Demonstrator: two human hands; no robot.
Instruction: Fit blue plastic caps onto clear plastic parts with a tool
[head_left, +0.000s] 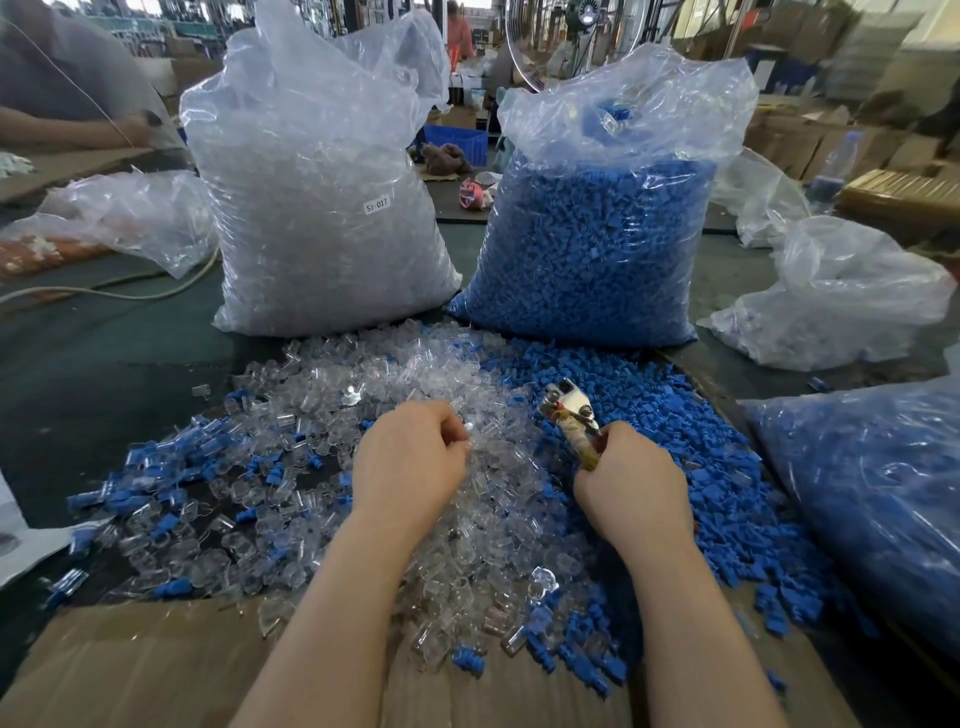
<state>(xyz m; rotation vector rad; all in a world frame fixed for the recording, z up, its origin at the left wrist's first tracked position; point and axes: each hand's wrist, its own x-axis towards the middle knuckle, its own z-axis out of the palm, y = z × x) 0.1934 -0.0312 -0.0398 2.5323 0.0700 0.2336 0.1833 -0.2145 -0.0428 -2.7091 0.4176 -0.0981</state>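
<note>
Fingers of the left hand (410, 457) curl inward and pinch at a small clear piece at their tips, right on top of the heap of clear parts (405, 519) — whether the piece is already lifted free I cannot tell. That heap spreads beneath and beyond the fingertips, with finished blue-and-clear pieces scattered off to their left. Past it stands the tall bag of clear parts (317, 208).

Just to the right of those fingertips, across a narrow gap, the metal head of the tool (569, 410) points up and away from the person, its long axis leaning slightly back toward the left hand. The right hand (631, 483) grips the wrapped handles, fingers closed around them; the jaws look empty.

Loose blue caps (727, 467) lie under and to the right of the right hand, which is the nearer one to them. Beyond stands the bag of blue caps (597, 249).

The coming move likely turns on this: the clear piece sits left of the tool's head, the caps right of it — both must meet at the jaws.
</note>
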